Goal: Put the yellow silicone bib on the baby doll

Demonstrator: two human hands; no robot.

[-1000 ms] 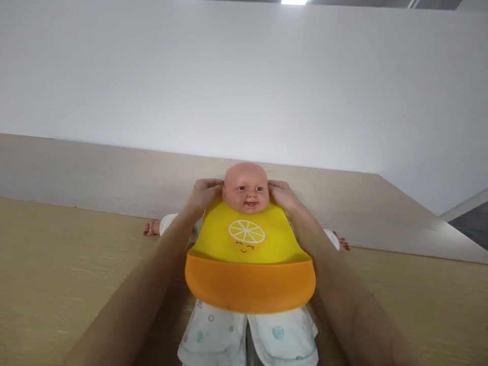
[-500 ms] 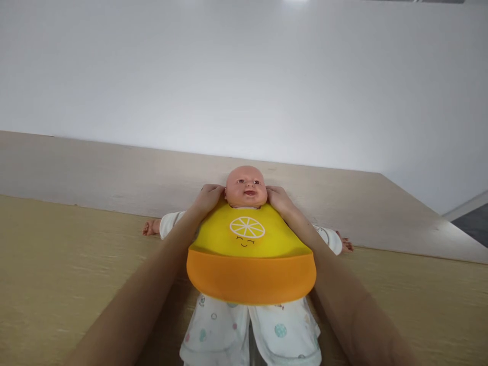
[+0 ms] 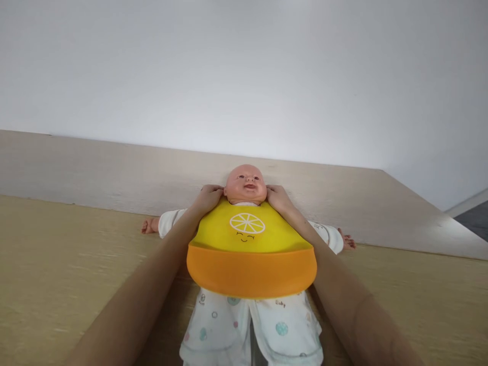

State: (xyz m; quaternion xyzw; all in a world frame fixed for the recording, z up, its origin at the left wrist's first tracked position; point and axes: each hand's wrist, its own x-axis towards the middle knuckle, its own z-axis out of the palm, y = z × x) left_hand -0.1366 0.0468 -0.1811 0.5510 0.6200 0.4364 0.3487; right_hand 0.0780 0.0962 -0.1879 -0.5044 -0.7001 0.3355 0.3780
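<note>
A baby doll (image 3: 246,184) lies on its back in the head view, its arms spread sideways and its head away from me. Over its chest is a yellow bib (image 3: 213,229) with a citrus slice, a smiling face and an orange catch pocket. My left hand (image 3: 209,197) is closed on the bib's upper edge at the left of the doll's neck. On the other side my right hand (image 3: 279,197) grips the matching edge. The fingertips of both hands and the ends of the bib straps are hidden behind the neck.
The doll lies on a wooden tabletop (image 3: 68,264). Behind its head a paler board (image 3: 95,168) runs across, with a white wall (image 3: 244,76) beyond. Printed white doll trousers (image 3: 217,325) reach toward the near edge of the view.
The bib's lower part has risen slightly in view, and the doll's head looks tipped back a little. Both hands stay at the neck.
</note>
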